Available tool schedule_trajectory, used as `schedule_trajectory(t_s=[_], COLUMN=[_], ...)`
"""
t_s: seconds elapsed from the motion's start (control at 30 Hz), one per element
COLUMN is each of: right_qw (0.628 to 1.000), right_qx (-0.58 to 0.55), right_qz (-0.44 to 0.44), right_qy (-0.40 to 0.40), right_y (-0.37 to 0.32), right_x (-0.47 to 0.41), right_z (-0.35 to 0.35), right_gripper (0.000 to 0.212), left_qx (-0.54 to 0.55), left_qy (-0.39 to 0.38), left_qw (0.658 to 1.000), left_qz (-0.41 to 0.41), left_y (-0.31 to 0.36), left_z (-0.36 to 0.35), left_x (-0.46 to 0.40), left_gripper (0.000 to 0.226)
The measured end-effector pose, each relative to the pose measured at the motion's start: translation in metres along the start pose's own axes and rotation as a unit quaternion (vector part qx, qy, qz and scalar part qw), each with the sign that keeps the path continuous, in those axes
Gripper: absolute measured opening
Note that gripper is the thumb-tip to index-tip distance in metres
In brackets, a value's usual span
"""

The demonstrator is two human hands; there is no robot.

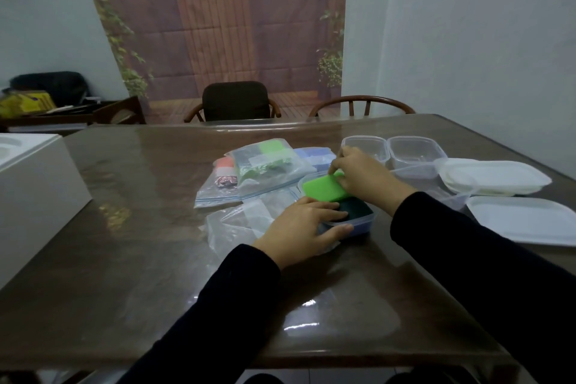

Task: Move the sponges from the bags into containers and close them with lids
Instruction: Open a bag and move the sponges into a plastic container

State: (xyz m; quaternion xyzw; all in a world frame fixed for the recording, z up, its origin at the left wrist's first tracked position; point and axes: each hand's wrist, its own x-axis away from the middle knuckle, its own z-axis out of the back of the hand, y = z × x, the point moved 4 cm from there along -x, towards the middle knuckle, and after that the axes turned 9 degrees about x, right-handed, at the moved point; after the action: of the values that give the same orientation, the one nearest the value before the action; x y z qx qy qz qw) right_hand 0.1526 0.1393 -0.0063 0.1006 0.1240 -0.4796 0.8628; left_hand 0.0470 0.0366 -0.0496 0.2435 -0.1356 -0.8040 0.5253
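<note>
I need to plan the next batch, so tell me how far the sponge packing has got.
Done: one bag lies emptied near the left hand. In hand: the right hand presses a green sponge into the near container, which the left hand steadies. Left: three bags still hold sponges, the empty containers wait, and the lids are all off.

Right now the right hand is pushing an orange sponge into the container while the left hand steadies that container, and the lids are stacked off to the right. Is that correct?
Not quite: the sponge under the right hand is bright green, not orange. The head view shows it going into the container, which the left hand steadies. The lids do lie to the right.
</note>
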Motion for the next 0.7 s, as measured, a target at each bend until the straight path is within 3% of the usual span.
schedule_trajectory(t_s=[0.37,0.53,0.7], right_qw=[0.983,0.981,0.981], right_qx=[0.034,0.015,0.083], right_qz=[0.037,0.043,0.042], right_qy=[-0.178,-0.188,-0.170], right_y=[-0.015,-0.012,-0.018], right_x=[-0.002,-0.001,-0.005], right_z=[-0.005,-0.006,-0.019], right_gripper=[0.039,0.039,0.036], left_qx=[-0.004,-0.007,-0.009], left_qy=[-0.018,-0.017,-0.004], left_qw=[1.000,1.000,1.000], left_qz=[0.021,0.020,0.009], left_y=[0.001,0.004,0.005], left_z=[0.001,0.002,0.003], left_x=[0.000,0.001,0.003], left_gripper=[0.048,0.046,0.044])
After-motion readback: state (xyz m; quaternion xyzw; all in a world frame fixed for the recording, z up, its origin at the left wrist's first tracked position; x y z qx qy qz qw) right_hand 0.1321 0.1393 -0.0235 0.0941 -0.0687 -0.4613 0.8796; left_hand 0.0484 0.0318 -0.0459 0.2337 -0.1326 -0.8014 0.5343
